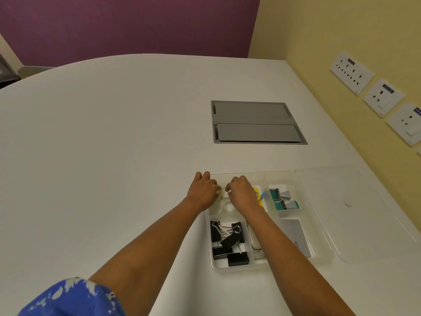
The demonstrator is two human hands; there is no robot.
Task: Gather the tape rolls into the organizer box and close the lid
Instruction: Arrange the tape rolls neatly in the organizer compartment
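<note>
At lower right of the frame, both hands, left (pixel 204 190) and right (pixel 242 193), curl over the box's (pixel 319 226) far-left compartment where clear tape rolls (pixel 224 205) lie, grip unclear; lid (pixel 364 213) open, right.

A wide white tabletop (pixel 102 144) with a rounded far edge fills the room. A grey hatch (pixel 257 123) with two flaps is set into it. Beyond the hatch stands a purple wall (pixel 127 26); right of it, a yellow wall (pixel 341 30) carries white socket plates (pixel 352 75).
</note>
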